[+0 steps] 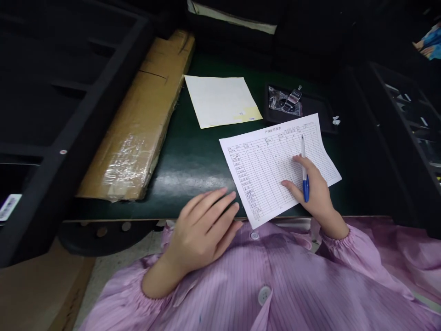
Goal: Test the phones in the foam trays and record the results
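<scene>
A printed form (275, 170) with a grid and a column of small writing lies tilted on the dark green table. My right hand (315, 191) rests over its right side, thumb and a finger apart on the paper. A clear pen with a blue cap (305, 189) is held loosely in this hand, its narrow end pointing away from me; the grip itself is partly hidden. My left hand (206, 225) is open, back up and fingers stretched, at the table's front edge beside the form's lower left corner. It holds nothing.
A long cardboard piece wrapped in clear tape (134, 119) lies at left. Behind the form are a white sheet with yellow edges (220, 99) and a black tray (315, 110) holding a plastic bag (275, 99) and a metal-banded watch (292, 99). Dark panels flank both sides.
</scene>
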`<state>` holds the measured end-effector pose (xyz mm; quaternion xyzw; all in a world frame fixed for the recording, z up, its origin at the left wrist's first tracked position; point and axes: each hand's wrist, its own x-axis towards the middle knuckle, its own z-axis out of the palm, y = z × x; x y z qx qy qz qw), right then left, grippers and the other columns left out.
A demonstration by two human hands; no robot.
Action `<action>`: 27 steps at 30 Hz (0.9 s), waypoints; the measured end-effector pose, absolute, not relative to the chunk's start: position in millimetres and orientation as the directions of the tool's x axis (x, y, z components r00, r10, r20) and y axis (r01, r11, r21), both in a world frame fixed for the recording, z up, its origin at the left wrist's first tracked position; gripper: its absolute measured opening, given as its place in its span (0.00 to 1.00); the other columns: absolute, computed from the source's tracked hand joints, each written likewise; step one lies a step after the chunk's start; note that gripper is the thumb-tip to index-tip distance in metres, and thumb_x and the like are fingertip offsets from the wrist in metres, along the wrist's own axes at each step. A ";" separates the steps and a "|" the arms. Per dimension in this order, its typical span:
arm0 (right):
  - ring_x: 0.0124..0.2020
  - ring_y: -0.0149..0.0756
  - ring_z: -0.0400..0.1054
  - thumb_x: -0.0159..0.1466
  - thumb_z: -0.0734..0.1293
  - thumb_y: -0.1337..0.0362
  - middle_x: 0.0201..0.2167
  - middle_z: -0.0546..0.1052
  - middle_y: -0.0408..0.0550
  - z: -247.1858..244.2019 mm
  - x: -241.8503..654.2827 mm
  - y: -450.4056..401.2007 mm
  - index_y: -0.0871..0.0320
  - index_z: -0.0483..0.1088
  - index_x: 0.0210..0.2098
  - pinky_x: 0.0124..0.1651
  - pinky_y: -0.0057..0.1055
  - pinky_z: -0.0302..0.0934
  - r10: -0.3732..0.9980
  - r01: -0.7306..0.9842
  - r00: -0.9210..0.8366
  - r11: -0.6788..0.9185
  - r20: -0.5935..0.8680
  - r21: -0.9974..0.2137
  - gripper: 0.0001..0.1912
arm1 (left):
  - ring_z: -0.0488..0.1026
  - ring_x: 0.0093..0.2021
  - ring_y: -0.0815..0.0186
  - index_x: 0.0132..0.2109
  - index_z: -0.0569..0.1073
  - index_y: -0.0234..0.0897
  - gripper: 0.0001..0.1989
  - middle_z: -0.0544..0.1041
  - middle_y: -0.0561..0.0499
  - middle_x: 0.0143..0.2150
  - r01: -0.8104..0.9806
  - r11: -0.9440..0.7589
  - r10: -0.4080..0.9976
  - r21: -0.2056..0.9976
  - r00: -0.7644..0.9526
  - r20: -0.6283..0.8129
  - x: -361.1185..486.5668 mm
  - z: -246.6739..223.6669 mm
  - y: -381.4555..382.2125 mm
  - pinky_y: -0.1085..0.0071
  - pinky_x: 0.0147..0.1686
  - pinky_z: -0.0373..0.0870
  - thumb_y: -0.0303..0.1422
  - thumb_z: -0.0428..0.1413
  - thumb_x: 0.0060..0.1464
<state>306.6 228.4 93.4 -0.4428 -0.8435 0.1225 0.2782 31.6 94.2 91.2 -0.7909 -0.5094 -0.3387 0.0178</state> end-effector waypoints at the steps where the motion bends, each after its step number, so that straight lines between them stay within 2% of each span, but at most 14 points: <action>1: 0.61 0.56 0.65 0.65 0.70 0.49 0.57 0.73 0.57 96.2 306.1 226.4 0.54 0.66 0.60 0.60 0.59 0.62 0.795 0.660 -0.437 0.601 0.422 -0.450 0.28 | 0.75 0.54 0.55 0.49 0.76 0.35 0.12 0.80 0.44 0.51 0.821 -0.508 0.766 0.260 0.293 0.572 32.5 89.4 96.6 0.58 0.53 0.71 0.34 0.58 0.61; 4: 0.48 0.50 0.73 0.66 0.70 0.58 0.36 0.79 0.48 111.2 301.7 216.1 0.52 0.75 0.42 0.53 0.52 0.67 0.721 0.567 -0.333 0.668 0.607 -0.482 0.07 | 0.75 0.55 0.52 0.53 0.75 0.32 0.19 0.80 0.41 0.53 0.826 -0.546 0.732 0.142 0.388 0.560 35.0 83.6 104.0 0.56 0.51 0.71 0.41 0.55 0.63; 5: 0.42 0.47 0.74 0.67 0.69 0.59 0.29 0.77 0.46 118.2 298.5 211.8 0.52 0.76 0.36 0.48 0.49 0.69 0.709 0.515 -0.291 0.682 0.642 -0.520 0.05 | 0.75 0.56 0.52 0.54 0.74 0.31 0.21 0.79 0.41 0.55 0.826 -0.546 0.737 0.136 0.397 0.547 35.5 81.9 105.9 0.55 0.52 0.70 0.43 0.55 0.63; 7: 0.31 0.42 0.72 0.71 0.64 0.56 0.19 0.70 0.42 133.3 288.4 204.8 0.52 0.75 0.33 0.39 0.44 0.69 0.736 0.369 -0.217 0.670 0.641 -0.644 0.13 | 0.73 0.58 0.52 0.55 0.74 0.31 0.21 0.78 0.41 0.56 0.824 -0.552 0.733 0.128 0.407 0.545 36.1 79.4 108.5 0.55 0.54 0.69 0.43 0.54 0.64; 9: 0.28 0.41 0.71 0.72 0.59 0.50 0.20 0.71 0.42 146.4 273.1 202.7 0.52 0.75 0.40 0.36 0.42 0.69 0.825 0.209 -0.230 0.561 0.517 -0.801 0.18 | 0.74 0.57 0.53 0.54 0.74 0.31 0.19 0.78 0.42 0.56 0.822 -0.555 0.729 0.130 0.405 0.552 36.7 77.9 110.0 0.56 0.54 0.68 0.41 0.54 0.64; 11: 0.34 0.41 0.74 0.70 0.60 0.46 0.29 0.76 0.45 153.2 254.8 206.8 0.53 0.72 0.47 0.36 0.40 0.69 0.885 0.123 -0.341 0.377 0.318 -0.918 0.19 | 0.76 0.55 0.54 0.53 0.75 0.31 0.17 0.79 0.43 0.53 0.818 -0.556 0.729 0.145 0.396 0.558 37.5 77.2 111.0 0.56 0.53 0.69 0.39 0.54 0.64; 13: 0.35 0.38 0.73 0.66 0.68 0.48 0.32 0.77 0.45 151.6 237.0 214.6 0.54 0.72 0.42 0.34 0.33 0.67 0.882 0.120 -0.452 0.205 0.131 -0.971 0.16 | 0.77 0.52 0.55 0.52 0.75 0.31 0.16 0.80 0.43 0.52 0.814 -0.559 0.728 0.161 0.389 0.564 38.3 76.7 112.0 0.57 0.51 0.70 0.38 0.54 0.64; 15: 0.24 0.29 0.66 0.65 0.71 0.51 0.22 0.70 0.39 143.0 222.2 222.0 0.55 0.68 0.31 0.25 0.26 0.59 0.868 0.099 -0.496 0.093 0.031 -0.991 0.16 | 0.77 0.51 0.55 0.51 0.75 0.31 0.15 0.80 0.43 0.51 0.812 -0.560 0.726 0.165 0.385 0.570 38.9 75.9 112.8 0.57 0.50 0.71 0.38 0.54 0.64; 17: 0.16 0.25 0.53 0.69 0.67 0.50 0.15 0.60 0.33 130.8 211.3 226.4 0.55 0.63 0.27 0.20 0.24 0.49 0.866 0.047 -0.499 0.055 0.024 -0.997 0.20 | 0.76 0.51 0.55 0.51 0.75 0.30 0.16 0.80 0.43 0.52 0.815 -0.559 0.722 0.153 0.388 0.572 39.1 74.8 113.2 0.58 0.50 0.71 0.37 0.54 0.64; 18: 0.15 0.25 0.51 0.71 0.64 0.49 0.14 0.60 0.33 124.6 207.3 227.4 0.55 0.63 0.29 0.19 0.24 0.48 0.864 0.019 -0.501 0.065 0.047 -0.998 0.20 | 0.76 0.52 0.55 0.52 0.75 0.30 0.16 0.80 0.43 0.52 0.818 -0.557 0.721 0.141 0.392 0.572 39.1 74.2 113.2 0.58 0.50 0.70 0.37 0.54 0.64; 20: 0.17 0.26 0.57 0.72 0.62 0.47 0.19 0.68 0.36 114.2 201.7 227.7 0.55 0.66 0.35 0.21 0.24 0.51 0.853 -0.007 -0.514 0.104 0.093 -0.995 0.18 | 0.76 0.52 0.55 0.52 0.76 0.30 0.15 0.80 0.43 0.51 0.827 -0.550 0.717 0.112 0.399 0.572 39.3 73.2 112.8 0.59 0.50 0.70 0.36 0.53 0.65; 22: 0.20 0.26 0.61 0.70 0.66 0.49 0.23 0.73 0.38 107.7 199.1 227.3 0.55 0.66 0.35 0.23 0.24 0.54 0.852 0.000 -0.511 0.131 0.112 -0.991 0.16 | 0.76 0.51 0.57 0.51 0.76 0.30 0.15 0.80 0.44 0.51 0.835 -0.542 0.713 0.090 0.401 0.575 39.9 72.7 112.3 0.61 0.49 0.70 0.36 0.53 0.65; 25: 0.18 0.25 0.55 0.66 0.71 0.52 0.16 0.63 0.35 104.9 199.1 226.4 0.56 0.60 0.23 0.22 0.25 0.51 0.881 0.077 -0.455 0.185 0.131 -0.980 0.23 | 0.76 0.51 0.57 0.51 0.76 0.30 0.15 0.81 0.44 0.51 0.839 -0.537 0.707 0.091 0.388 0.591 41.2 72.6 112.0 0.61 0.48 0.70 0.36 0.53 0.66; 27: 0.16 0.24 0.51 0.67 0.70 0.51 0.14 0.59 0.35 106.2 200.7 225.6 0.56 0.59 0.20 0.20 0.26 0.49 0.894 0.111 -0.422 0.213 0.148 -0.971 0.25 | 0.76 0.51 0.57 0.50 0.76 0.30 0.14 0.81 0.45 0.51 0.841 -0.532 0.708 0.101 0.377 0.597 41.9 72.6 112.0 0.61 0.48 0.70 0.36 0.54 0.65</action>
